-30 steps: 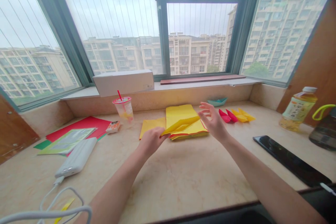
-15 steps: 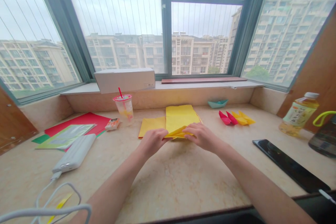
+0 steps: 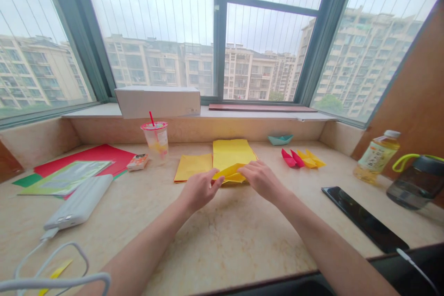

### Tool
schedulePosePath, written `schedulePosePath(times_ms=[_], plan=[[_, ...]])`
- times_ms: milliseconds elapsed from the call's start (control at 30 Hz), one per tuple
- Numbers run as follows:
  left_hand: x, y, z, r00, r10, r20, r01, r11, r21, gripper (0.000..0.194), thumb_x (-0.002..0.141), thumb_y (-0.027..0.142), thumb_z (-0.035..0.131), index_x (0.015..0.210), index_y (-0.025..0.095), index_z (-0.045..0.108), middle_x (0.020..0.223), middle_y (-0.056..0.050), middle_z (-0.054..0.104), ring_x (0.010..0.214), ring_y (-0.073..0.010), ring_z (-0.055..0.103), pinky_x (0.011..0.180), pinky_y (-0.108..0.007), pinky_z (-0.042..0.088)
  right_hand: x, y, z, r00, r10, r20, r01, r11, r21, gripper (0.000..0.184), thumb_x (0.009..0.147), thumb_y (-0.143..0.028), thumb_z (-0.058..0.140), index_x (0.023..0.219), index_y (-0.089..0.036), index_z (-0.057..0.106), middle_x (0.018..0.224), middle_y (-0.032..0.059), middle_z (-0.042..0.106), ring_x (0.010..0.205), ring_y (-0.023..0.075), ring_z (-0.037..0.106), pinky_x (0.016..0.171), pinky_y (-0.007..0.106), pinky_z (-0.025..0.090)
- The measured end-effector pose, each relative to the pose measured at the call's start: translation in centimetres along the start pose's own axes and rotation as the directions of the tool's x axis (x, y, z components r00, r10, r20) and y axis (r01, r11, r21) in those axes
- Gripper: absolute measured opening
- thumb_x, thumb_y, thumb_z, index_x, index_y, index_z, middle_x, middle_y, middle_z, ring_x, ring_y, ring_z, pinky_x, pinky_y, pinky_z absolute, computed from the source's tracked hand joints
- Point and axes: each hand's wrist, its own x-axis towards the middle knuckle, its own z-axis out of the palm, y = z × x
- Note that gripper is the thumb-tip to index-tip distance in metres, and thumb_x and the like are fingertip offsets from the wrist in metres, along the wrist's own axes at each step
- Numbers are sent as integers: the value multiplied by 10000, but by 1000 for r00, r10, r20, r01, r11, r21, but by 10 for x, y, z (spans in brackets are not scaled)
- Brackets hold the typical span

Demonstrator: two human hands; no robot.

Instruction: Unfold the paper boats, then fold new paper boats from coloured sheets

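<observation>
A folded piece of yellow paper (image 3: 229, 174), its layers standing slightly apart, is held between my two hands above the counter. My left hand (image 3: 198, 189) has its fingers at the left end of the paper, with the thumb showing in front. At the right end, my right hand (image 3: 265, 180) pinches the paper, its fingertips partly hidden behind it. Just beyond lies a stack of yellow paper sheets (image 3: 231, 150), and a darker yellow paper pile (image 3: 193, 166) sits to its left, close to my left hand.
Left are red paper (image 3: 120, 157), a white power bank (image 3: 81, 201), a small orange-and-white packet (image 3: 138, 162) and a plastic cup (image 3: 157, 141). Right are a teal paper boat (image 3: 280, 140), pink (image 3: 292, 159) and yellow folded papers (image 3: 310, 159), a phone (image 3: 364, 218), a drink bottle (image 3: 376, 157) and a dark bottle (image 3: 416, 180).
The view has turned slightly to the right. My left thumb has shifted away from its tight pinch, and the folded paper's layers show more openly between my hands.
</observation>
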Motion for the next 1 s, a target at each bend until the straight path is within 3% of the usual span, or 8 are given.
schedulePosePath(times_ms=[133,300,400,533,633,767,900,1000], plan=[[2,-5,4,999,-14,-37,13,1000,-23,435,978,475,348,1167,169,592,763,-57,724,656,-213,671,594,-280,410,-2,3,7,1000,-20,3,19,999,47,154,934,-137,568,1027,-214,664,919,29,728,848,183,642,799,301,413],[2,-9,1,979,-71,-190,55,995,-86,397,988,443,334,1121,178,598,720,-22,697,604,-172,639,571,-252,375,3,23,4,1000,13,-23,-13,1000,2,198,933,-116,546,1043,-217,675,921,44,740,872,192,663,826,314,418],[2,-13,2,975,-54,-213,47,998,-38,423,993,417,315,836,180,629,619,-15,636,547,-154,580,534,-249,300,19,56,-9,984,163,72,-151,977,-151,210,957,-152,508,1025,-235,689,931,38,741,887,184,665,826,299,420],[2,-17,7,981,18,-194,-11,999,37,518,998,408,310,581,178,512,520,-14,550,484,-134,485,520,-270,209,41,124,-28,952,279,127,-245,942,-231,239,954,-168,484,1053,-225,693,1007,54,734,935,184,662,826,277,437],[0,-16,10,981,65,-184,-58,997,42,504,998,397,330,582,174,506,510,-9,543,470,-124,456,520,-273,191,44,178,-35,895,400,197,-332,893,-305,248,933,-161,488,1039,-190,711,1047,94,725,929,201,667,809,283,456],[-2,-9,12,977,116,-179,-106,992,64,482,991,377,367,575,175,503,501,-6,548,461,-118,451,509,-279,181,33,240,-28,774,555,306,-432,815,-387,274,887,-130,535,1072,-191,727,1104,128,712,984,243,666,839,335,471],[-2,0,12,967,178,-180,-169,983,66,457,987,328,382,572,179,500,505,0,546,461,-110,450,504,-282,214,20,283,-10,663,668,339,-514,735,-442,322,876,-147,549,1154,-177,708,1160,181,683,1007,276,662,858,383,473],[-3,3,12,963,209,-168,-200,977,72,445,982,306,389,569,185,501,492,8,520,451,-107,434,500,-282,238,14,304,4,622,695,360,-544,714,-440,305,857,-158,569,1117,-175,729,1147,188,686,992,282,667,851,382,475]])
